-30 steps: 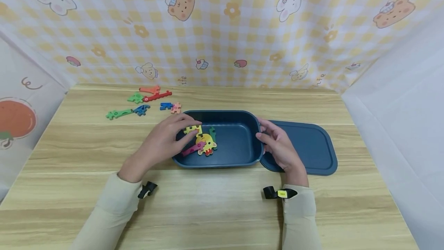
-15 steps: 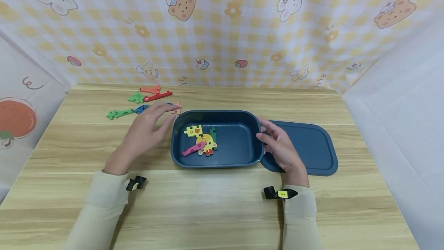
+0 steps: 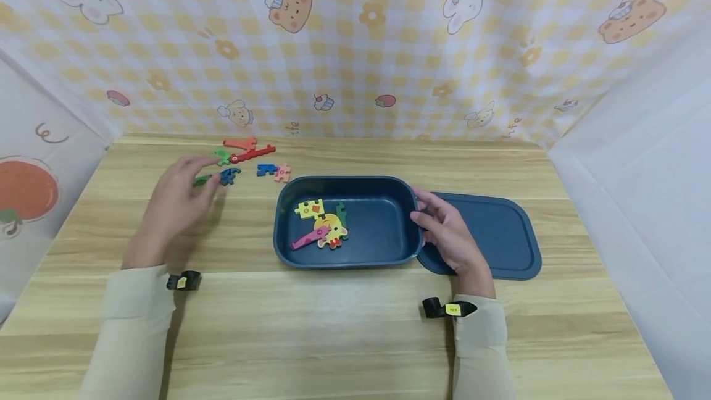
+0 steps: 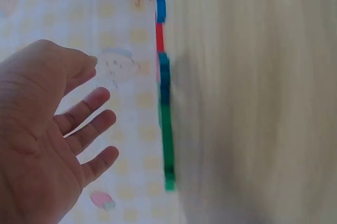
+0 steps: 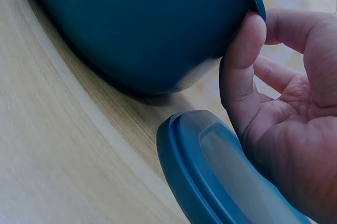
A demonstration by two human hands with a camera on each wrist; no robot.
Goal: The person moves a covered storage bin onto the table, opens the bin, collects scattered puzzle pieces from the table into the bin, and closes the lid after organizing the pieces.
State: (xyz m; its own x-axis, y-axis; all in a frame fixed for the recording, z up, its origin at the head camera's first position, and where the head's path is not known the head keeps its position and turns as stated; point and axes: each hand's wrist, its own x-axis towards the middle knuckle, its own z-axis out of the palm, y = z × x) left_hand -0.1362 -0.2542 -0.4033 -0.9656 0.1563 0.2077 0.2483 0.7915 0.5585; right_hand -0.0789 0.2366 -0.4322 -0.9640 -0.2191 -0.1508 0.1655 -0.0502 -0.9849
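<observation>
Over the left side of the table my left hand hovers with fingers spread and nothing held. Just beneath its fingertips lie a green puzzle piece and a dark blue one. In the left wrist view the palm and parted fingers stand apart from the row of pieces. My right hand grips the right end of a dark blue box, thumb at the rim. Inside the box are a yellow puzzle piece, a yellow animal-face piece, a magenta piece and a partly hidden dark green one.
A matching lid lies flat right of the box, its left edge by the right hand. Behind the left hand are a light green piece, a red strip and an orange piece. Blue and pink pieces lie near the box.
My left hand has left the box and moved left, past the blue and pink pieces, to the green and dark blue ones. The right hand and box have stayed put.
</observation>
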